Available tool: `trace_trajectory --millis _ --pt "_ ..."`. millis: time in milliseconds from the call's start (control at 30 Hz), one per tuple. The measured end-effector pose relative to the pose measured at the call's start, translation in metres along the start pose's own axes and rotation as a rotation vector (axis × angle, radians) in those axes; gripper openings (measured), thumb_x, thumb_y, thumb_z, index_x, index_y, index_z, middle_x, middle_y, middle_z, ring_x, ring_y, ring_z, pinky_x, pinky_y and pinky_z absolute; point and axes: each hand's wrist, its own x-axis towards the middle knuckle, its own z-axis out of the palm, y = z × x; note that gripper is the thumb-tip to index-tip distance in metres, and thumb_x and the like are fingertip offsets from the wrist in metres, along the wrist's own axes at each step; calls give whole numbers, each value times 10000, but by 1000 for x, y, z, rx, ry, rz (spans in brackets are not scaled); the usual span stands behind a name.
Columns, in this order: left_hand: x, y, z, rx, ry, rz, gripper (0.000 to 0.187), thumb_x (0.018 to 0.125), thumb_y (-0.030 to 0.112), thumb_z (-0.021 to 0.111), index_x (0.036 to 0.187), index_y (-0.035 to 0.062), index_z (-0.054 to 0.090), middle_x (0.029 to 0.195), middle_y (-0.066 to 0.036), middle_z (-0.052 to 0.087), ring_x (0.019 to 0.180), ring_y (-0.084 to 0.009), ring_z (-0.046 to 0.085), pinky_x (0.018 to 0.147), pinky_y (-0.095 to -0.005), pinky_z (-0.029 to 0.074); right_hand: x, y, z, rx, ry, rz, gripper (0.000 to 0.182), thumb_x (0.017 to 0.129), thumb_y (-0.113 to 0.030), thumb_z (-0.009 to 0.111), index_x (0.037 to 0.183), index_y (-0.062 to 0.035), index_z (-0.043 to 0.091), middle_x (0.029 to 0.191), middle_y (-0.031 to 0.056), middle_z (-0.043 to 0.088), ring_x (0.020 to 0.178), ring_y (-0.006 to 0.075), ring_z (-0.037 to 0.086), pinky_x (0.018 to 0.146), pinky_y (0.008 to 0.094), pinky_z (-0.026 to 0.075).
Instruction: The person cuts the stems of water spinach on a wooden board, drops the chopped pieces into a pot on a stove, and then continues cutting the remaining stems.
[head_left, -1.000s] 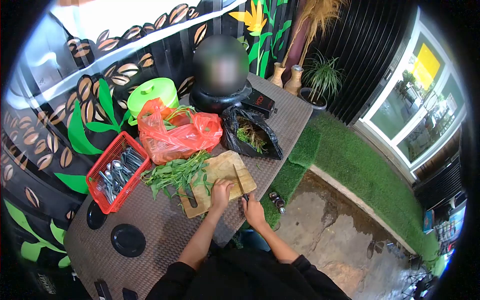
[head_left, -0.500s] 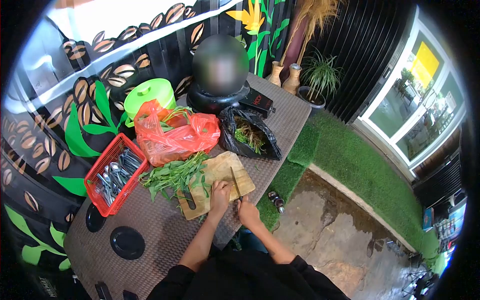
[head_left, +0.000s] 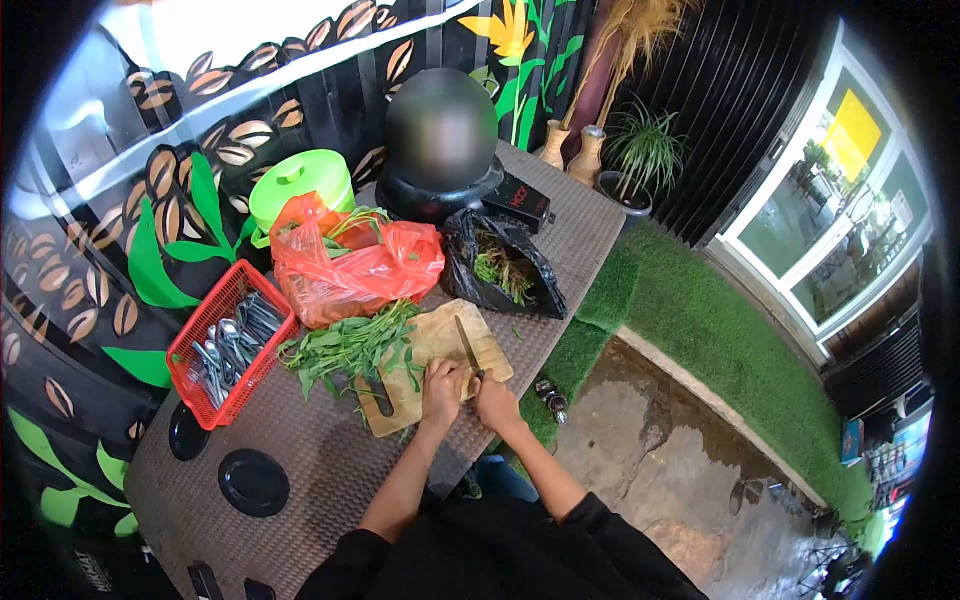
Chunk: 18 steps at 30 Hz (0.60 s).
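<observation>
A wooden cutting board (head_left: pixel 436 330) lies on the woven-pattern table. My right hand (head_left: pixel 496 406) is closed round the handle of a knife (head_left: pixel 467 343), whose blade lies over the board's right part and points away from me. Close to the blade, my left hand (head_left: pixel 442 392) rests on the board with its fingers bent and together. Whatever is under those fingers is hidden. Leafy greens (head_left: pixel 345 350) are heaped over the board's left side and onto the table, near the board's dark handle slot (head_left: pixel 380 398).
Behind the board stand a red plastic bag (head_left: pixel 350 265) with greens and a black bag (head_left: pixel 500 270) of stems. To the left are a red basket (head_left: pixel 232 340) of cutlery, a green lidded container (head_left: pixel 300 190) and black plates (head_left: pixel 253 483). A black round object (head_left: pixel 430 205) stands at the back.
My right hand and the knife have slid a little forward, away from me, so the hand is now closer beside my left hand. My left hand stays nearly in place.
</observation>
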Motion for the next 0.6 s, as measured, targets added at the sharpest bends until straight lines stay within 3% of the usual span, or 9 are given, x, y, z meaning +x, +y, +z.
trace_trajectory --millis 100,167,233,467,600 --pt "0 1 -2 40 -18 -15 195 787 51 564 944 27 677 886 -74 595 942 -251 511 863 -367 410 -11 -1 2 69 61 -57 341 947 -314 402 1009 18 443 759 266 625 727 445 626 654 520 509" --pt "2 1 -3 20 -5 13 164 778 31 574 905 9 676 871 -93 596 922 -267 514 838 -367 420 -20 -12 1 29 -46 111 339 947 -311 402 999 22 437 789 289 620 758 450 621 670 524 503" --pt "2 2 -3 1 5 39 134 769 12 584 866 -10 675 856 -112 596 902 -282 518 812 -368 430 -2 -5 7 27 -52 97 332 948 -302 404 988 27 428 812 306 616 783 457 616 682 523 498" --pt "1 4 -5 -1 27 56 146 792 64 579 883 -13 663 877 -125 598 939 -287 516 850 -385 410 4 7 -14 147 -48 -104 357 942 -290 410 1018 59 427 819 315 610 790 473 604 710 539 482" --pt "3 -5 -2 -122 26 -19 103 776 26 586 836 -20 658 879 -135 606 930 -300 524 823 -391 437 -25 -10 -6 122 -51 33 365 942 -292 406 1043 58 423 845 331 604 824 474 600 721 547 476"
